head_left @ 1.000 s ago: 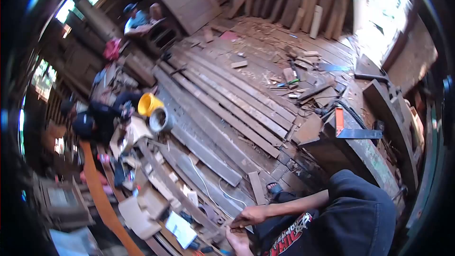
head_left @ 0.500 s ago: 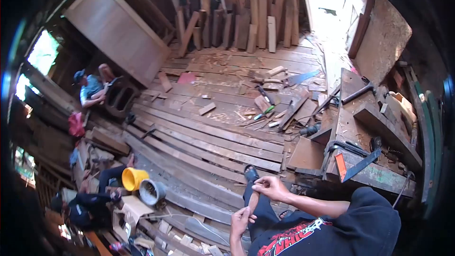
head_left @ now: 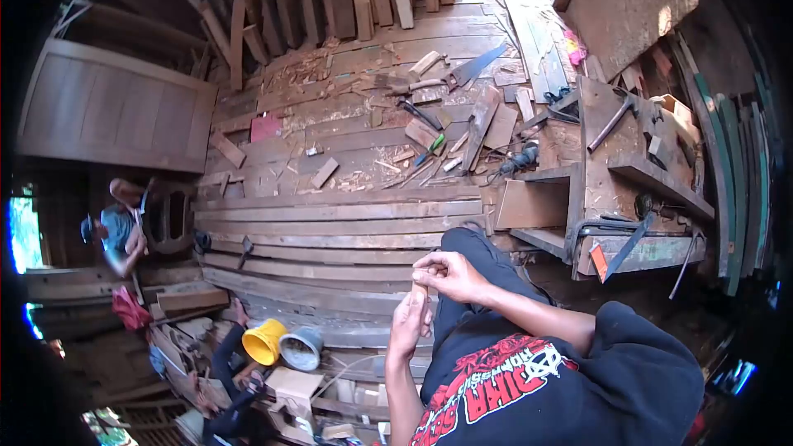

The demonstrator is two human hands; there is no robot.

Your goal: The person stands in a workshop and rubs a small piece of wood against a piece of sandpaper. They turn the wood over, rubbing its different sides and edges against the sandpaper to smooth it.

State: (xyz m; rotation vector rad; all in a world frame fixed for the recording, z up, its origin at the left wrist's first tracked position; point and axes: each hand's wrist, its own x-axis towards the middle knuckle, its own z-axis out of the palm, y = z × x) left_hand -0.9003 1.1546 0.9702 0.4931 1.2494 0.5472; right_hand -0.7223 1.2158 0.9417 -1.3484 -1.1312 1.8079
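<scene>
Pinching wood stick w/ R hand; L hand touching lower end.

Right of the yellow bucket, the right hand hides most of a small stick. Below the bucket, the picture's edge cuts off a person.

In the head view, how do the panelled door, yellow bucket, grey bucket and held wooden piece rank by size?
1. panelled door: largest by far.
2. yellow bucket and grey bucket: about alike, unranked.
3. wooden piece in the right hand: smallest, though nearest the camera.
</scene>
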